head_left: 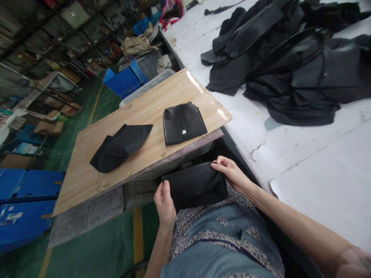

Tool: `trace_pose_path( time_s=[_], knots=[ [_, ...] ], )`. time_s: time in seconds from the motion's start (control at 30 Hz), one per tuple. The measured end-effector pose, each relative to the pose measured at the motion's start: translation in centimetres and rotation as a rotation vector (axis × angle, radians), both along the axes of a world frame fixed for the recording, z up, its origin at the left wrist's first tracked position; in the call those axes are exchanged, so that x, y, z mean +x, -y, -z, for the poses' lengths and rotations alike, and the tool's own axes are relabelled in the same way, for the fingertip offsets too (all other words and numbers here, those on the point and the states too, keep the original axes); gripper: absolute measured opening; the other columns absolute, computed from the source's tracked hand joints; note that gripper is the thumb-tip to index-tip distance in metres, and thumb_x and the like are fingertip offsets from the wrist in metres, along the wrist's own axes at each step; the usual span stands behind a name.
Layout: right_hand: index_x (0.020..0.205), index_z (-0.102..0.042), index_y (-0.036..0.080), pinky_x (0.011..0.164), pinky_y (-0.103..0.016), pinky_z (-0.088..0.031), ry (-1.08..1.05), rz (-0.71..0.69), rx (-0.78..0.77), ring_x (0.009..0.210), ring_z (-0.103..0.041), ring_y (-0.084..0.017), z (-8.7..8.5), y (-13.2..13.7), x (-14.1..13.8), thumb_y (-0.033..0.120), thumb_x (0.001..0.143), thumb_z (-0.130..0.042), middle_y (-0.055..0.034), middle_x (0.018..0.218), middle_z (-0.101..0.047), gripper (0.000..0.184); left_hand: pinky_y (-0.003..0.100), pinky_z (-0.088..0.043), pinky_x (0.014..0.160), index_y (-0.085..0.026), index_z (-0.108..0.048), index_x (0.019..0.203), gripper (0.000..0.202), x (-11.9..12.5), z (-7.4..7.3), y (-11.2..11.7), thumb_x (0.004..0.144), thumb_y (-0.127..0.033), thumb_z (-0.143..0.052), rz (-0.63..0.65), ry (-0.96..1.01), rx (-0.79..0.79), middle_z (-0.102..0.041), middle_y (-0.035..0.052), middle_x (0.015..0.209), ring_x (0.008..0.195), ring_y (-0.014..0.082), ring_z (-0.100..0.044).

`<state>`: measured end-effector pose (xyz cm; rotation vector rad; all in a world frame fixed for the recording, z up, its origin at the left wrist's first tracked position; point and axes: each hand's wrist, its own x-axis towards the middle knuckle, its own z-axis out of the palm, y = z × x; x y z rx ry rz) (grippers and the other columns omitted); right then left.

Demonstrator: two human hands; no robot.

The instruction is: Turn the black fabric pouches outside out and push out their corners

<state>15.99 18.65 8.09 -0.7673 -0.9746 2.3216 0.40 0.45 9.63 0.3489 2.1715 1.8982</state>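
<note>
Green floor [95, 247] showed around the person I watched, whose left hand [165, 202] pinched one end of a black cloth [194, 185] between thumb and fingers while the right hand [230, 172] pinched it near the other end, the cloth stretched between them. Just beyond, a wooden board [139, 110] bore a pointed piece [120, 148] and, to its right, a squarish piece [193, 121]. Off to the right a black heap [284, 65] covered part of a white table [313, 166], and a blue box [23, 220] sat far left.

Both hands, left [165, 202] and right [230, 173], pinch a black cloth [194, 185] by its upper corners beside the board [84, 154]
</note>
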Motion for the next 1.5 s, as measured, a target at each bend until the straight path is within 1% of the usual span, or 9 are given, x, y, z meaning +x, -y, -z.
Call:
trace_pose_path(
  time_s=[0.17,0.63,0.77,0.93,1.07,1.13,1.2,1.33,1.5],
  knots=[
    [0.066,-0.048,0.019,0.057,-0.022,-0.029,-0.004,-0.003,-0.015,0.061,-0.045,-0.009,0.3,-0.1,0.0,0.035,0.068,-0.087,0.0048,0.066,-0.056,0.042,0.024,-0.048,0.075,-0.015,-0.069,0.083,0.042,0.1,0.0,0.1,0.080,-0.057,-0.069,-0.043,-0.042,0.005,-0.066,0.0006,0.080,0.076,0.0131,-0.058],
    [0.068,-0.050,0.019,0.057,-0.023,-0.032,-0.051,-0.033,0.006,0.061,-0.049,-0.009,-0.1,0.1,0.2,0.037,0.068,-0.088,0.0044,0.069,-0.058,0.041,0.021,-0.045,0.072,-0.017,-0.058,0.077,0.038,-0.6,0.8,0.0,0.080,-0.052,-0.071,0.044,0.072,0.050,-0.059,-0.0031,0.075,0.070,0.0098,-0.053],
    [0.067,-0.050,0.019,0.060,-0.024,-0.036,-0.058,-0.036,0.025,0.065,-0.053,-0.011,-0.5,0.1,0.2,0.039,0.066,-0.088,0.0028,0.074,-0.062,0.043,0.026,-0.050,0.080,-0.018,-0.061,0.096,0.035,-1.2,1.5,0.1,0.083,-0.050,-0.068,0.121,0.103,0.004,-0.065,0.0025,0.093,0.084,0.0145,-0.061],
    [0.067,-0.050,0.019,0.062,-0.025,-0.039,-0.066,-0.059,0.082,0.066,-0.055,-0.011,-0.7,0.4,0.1,0.038,0.065,-0.089,0.0021,0.076,-0.064,0.043,0.041,-0.046,0.100,-0.019,-0.054,0.128,0.051,-1.8,1.2,-0.7,0.084,-0.040,-0.069,0.185,-0.446,-0.290,-0.057,0.0149,0.126,0.118,0.0260,-0.056],
    [0.068,-0.052,0.019,0.061,-0.024,-0.037,-0.079,-0.104,0.195,0.065,-0.052,-0.010,-0.2,0.7,-0.1,0.040,0.066,-0.088,0.0019,0.075,-0.062,0.042,0.045,-0.037,0.109,-0.021,-0.060,0.124,0.036,-0.6,-0.6,-2.9,0.091,-0.033,-0.062,0.538,-0.818,-0.377,-0.061,0.0131,0.125,0.126,0.0281,-0.051],
    [0.068,-0.052,0.018,0.061,-0.024,-0.037,-0.095,-0.122,0.244,0.065,-0.052,-0.011,0.0,0.8,-0.1,0.043,0.067,-0.087,0.0017,0.075,-0.062,0.043,0.040,-0.043,0.100,-0.022,-0.064,0.118,0.027,0.4,-1.3,-4.0,0.093,-0.032,-0.060,0.764,-0.793,-0.370,-0.067,0.0101,0.114,0.113,0.0257,-0.059],
    [0.069,-0.053,0.019,0.063,-0.025,-0.038,-0.110,-0.141,0.294,0.066,-0.052,-0.011,0.1,0.9,-0.1,0.047,0.068,-0.085,0.0017,0.074,-0.061,0.043,0.031,-0.047,0.082,-0.022,-0.068,0.104,0.019,1.4,-1.7,-5.0,0.091,-0.035,-0.062,0.855,-0.687,-0.356,-0.069,0.0063,0.095,0.089,0.0210,-0.064],
    [0.070,-0.052,0.020,0.061,-0.025,-0.039,-0.101,-0.153,0.369,0.066,-0.049,-0.012,0.1,1.1,-0.1,0.051,0.069,-0.084,0.0021,0.073,-0.058,0.044,0.023,-0.037,0.057,-0.019,-0.063,0.074,0.026,2.6,-1.7,-5.4,0.085,-0.042,-0.069,0.725,-0.357,-0.270,-0.054,-0.0022,0.062,0.057,0.0120,-0.048],
    [0.071,-0.053,0.021,0.067,-0.028,-0.045,-0.110,-0.198,0.471,0.074,-0.053,-0.015,0.5,1.4,-0.2,0.047,0.064,-0.088,0.0010,0.079,-0.058,0.044,0.021,-0.033,0.054,-0.018,-0.060,0.071,0.033,2.6,-1.4,-4.4,0.086,-0.046,-0.067,0.622,-0.118,-0.209,-0.048,-0.0038,0.061,0.056,0.0103,-0.041]
  ],
)
